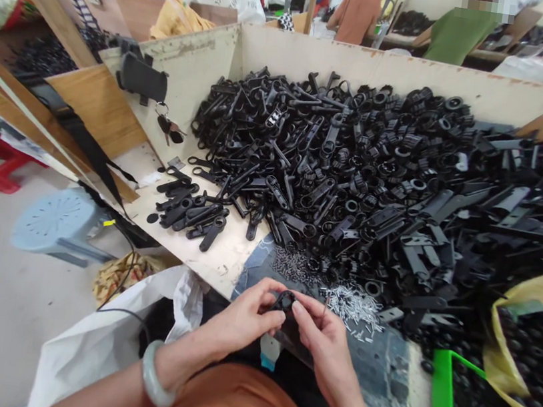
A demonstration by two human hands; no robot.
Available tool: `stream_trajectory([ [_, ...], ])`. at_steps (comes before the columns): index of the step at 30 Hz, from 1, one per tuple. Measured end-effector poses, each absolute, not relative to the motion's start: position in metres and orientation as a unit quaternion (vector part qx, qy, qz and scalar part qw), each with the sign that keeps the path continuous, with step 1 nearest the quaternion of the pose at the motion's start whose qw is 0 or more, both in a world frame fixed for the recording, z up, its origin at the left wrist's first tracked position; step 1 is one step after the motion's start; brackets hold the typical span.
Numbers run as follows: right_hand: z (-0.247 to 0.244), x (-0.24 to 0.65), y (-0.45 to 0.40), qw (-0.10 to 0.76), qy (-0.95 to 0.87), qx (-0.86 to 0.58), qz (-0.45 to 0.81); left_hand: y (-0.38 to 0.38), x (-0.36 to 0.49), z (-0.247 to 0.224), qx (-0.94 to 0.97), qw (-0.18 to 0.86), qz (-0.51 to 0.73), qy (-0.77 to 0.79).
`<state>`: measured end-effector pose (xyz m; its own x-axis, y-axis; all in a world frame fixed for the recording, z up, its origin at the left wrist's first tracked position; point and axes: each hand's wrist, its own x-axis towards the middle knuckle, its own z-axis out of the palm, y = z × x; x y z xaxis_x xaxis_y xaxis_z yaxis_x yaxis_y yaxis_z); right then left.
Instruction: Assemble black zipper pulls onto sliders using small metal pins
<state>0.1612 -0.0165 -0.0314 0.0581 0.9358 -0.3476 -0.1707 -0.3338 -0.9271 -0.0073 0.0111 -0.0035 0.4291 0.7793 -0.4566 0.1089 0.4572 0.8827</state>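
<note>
Close to my body, my left hand [246,318] and my right hand [323,342] are both closed on one small black plastic ring part [285,298]. Thumbs and forefingers pinch it from either side; the fingers cover much of it. Just beyond my hands lie a heap of silver pins [354,311] and a patch of tiny dark metal pieces [293,264]. A large pile of black plastic parts [327,164], rings and flat levers among them, fills the bench behind. A smaller group of black lever-shaped parts [192,212] sits to the left.
Low boards [401,70] wall the bench. A phone holder [142,76] and keys [171,129] hang at left, above a blue stool [54,220]. On the right are a green crate [443,403] and a yellow bag [508,351] of round black parts. Two people work at the back.
</note>
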Motion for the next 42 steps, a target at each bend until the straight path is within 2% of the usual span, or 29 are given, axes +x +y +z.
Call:
stream_trajectory([
  [4, -0.031, 0.162, -0.014, 0.473, -0.364, -0.562, 0.573, 0.012, -0.008, -0.001, 0.388, 0.783, 0.214, 0.436],
  [15, -0.038, 0.168, -0.016, 0.442, -0.429, -0.556, 0.559, 0.009, -0.008, 0.002, 0.392, 0.776, 0.222, 0.442],
  [22, -0.045, 0.169, -0.02, 0.44, -0.447, -0.546, 0.556, 0.008, -0.006, -0.006, 0.468, 0.728, 0.218, 0.451],
  [30, -0.048, 0.172, -0.025, 0.43, -0.51, -0.56, 0.491, 0.008, -0.008, -0.007, 0.627, 0.575, 0.185, 0.492],
  [34, -0.049, 0.174, -0.025, 0.414, -0.538, -0.57, 0.463, 0.006, -0.006, -0.005, 0.652, 0.544, 0.197, 0.489],
  [37, -0.053, 0.175, -0.026, 0.403, -0.539, -0.571, 0.469, 0.007, -0.006, -0.01, 0.606, 0.599, 0.198, 0.484],
  [42, -0.06, 0.175, -0.028, 0.409, -0.504, -0.572, 0.502, 0.006, -0.006, -0.015, 0.404, 0.747, 0.228, 0.476],
])
